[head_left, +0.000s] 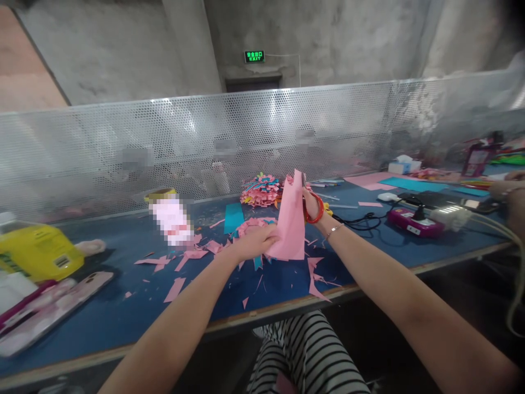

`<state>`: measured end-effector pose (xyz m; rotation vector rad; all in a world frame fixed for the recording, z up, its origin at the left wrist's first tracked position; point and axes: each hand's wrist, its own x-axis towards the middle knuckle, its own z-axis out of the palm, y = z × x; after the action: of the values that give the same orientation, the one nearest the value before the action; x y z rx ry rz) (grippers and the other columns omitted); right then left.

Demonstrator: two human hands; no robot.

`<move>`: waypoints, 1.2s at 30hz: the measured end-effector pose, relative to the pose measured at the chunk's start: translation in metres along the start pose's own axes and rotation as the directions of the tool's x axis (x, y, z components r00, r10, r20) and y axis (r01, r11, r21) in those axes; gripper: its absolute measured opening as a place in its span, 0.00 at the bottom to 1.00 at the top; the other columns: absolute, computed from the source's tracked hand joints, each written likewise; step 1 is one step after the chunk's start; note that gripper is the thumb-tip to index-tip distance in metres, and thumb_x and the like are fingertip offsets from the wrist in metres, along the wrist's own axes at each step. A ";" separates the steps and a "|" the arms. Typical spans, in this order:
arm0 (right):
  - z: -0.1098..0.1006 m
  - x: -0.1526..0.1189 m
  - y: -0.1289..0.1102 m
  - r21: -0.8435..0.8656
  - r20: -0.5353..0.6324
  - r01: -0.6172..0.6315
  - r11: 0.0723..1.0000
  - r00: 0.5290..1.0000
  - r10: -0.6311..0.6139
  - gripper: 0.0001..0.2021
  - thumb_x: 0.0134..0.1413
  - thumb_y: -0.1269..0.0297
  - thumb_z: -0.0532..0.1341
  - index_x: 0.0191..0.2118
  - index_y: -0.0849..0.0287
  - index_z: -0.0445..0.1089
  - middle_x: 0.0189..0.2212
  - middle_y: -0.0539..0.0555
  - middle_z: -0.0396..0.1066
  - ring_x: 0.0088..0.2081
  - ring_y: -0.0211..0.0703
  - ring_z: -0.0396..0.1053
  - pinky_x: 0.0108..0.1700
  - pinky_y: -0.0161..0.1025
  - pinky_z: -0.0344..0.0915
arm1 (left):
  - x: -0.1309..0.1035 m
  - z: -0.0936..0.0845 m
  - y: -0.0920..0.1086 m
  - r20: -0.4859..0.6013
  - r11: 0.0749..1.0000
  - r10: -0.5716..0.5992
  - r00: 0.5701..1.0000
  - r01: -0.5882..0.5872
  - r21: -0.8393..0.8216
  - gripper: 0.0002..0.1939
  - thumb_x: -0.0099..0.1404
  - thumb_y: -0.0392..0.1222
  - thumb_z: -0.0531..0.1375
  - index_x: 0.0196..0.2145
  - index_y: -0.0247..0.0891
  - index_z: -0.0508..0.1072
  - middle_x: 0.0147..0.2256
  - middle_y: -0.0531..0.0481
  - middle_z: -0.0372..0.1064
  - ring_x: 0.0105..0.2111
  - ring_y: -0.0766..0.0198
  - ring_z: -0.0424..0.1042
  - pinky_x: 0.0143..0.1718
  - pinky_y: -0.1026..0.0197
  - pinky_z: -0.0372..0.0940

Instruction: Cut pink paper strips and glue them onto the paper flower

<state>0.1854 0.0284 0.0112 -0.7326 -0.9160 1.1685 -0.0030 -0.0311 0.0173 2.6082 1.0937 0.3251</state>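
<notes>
A folded sheet of pink paper (292,224) stands upright over the table, its top edge notched. My left hand (259,242) is closed on its lower left edge. Behind the sheet's right edge, my right hand (312,203) is closed around scissors (303,178); only a bit of dark metal shows, and the paper hides most of the fingers. A red band circles that wrist. Beneath my left hand lies a pink and blue paper ring (252,225), partly covered. Farther back sits a ruffled pink and blue paper flower (260,190).
Pink scraps (318,279) litter the blue table (135,312). A phone (61,312) and yellow bottle (41,251) are at left. At right are a purple power strip (415,221), cables, and another person's hand (506,191). A perforated metal screen (184,142) runs behind.
</notes>
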 end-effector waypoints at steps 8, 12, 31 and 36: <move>-0.007 0.003 0.004 0.105 0.049 -0.084 0.991 0.996 0.079 0.12 0.46 0.53 0.54 0.26 0.57 0.64 0.13 0.47 0.64 0.19 0.38 0.65 0.18 0.33 0.61 | 0.001 0.001 -0.002 0.000 0.998 0.059 0.998 -0.058 0.023 0.10 0.61 0.46 0.46 0.27 0.38 0.57 0.28 0.53 0.60 0.30 0.65 0.61 0.33 0.63 0.55; -0.012 0.003 0.004 0.074 0.074 -0.178 0.981 0.982 0.172 0.13 0.44 0.51 0.55 0.27 0.57 0.65 0.13 0.47 0.64 0.17 0.37 0.63 0.17 0.32 0.59 | 0.000 0.002 -0.003 0.015 0.995 0.082 0.997 -0.082 0.057 0.11 0.61 0.47 0.47 0.25 0.38 0.56 0.24 0.54 0.57 0.27 0.66 0.59 0.29 0.63 0.53; -0.018 0.006 0.004 -0.053 -0.013 -0.202 0.978 0.979 0.202 0.16 0.45 0.49 0.53 0.23 0.58 0.63 0.14 0.48 0.63 0.14 0.35 0.58 0.14 0.33 0.55 | -0.004 -0.004 0.005 0.013 1.000 0.020 1.000 -0.020 0.018 0.11 0.57 0.45 0.49 0.22 0.39 0.50 0.23 0.55 0.52 0.24 0.68 0.55 0.26 0.63 0.50; -0.014 0.005 0.003 -0.053 -0.010 -0.131 0.990 0.991 0.130 0.13 0.43 0.52 0.56 0.24 0.56 0.63 0.14 0.47 0.63 0.14 0.35 0.58 0.15 0.33 0.56 | -0.002 -0.004 0.003 0.009 1.000 0.019 1.000 -0.019 -0.025 0.11 0.56 0.45 0.49 0.23 0.39 0.51 0.23 0.56 0.51 0.24 0.68 0.54 0.26 0.64 0.50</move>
<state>0.1973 0.0339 0.0030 -0.8499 -0.9076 1.2592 -0.0039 -0.0342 0.0215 2.5971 1.0562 0.3283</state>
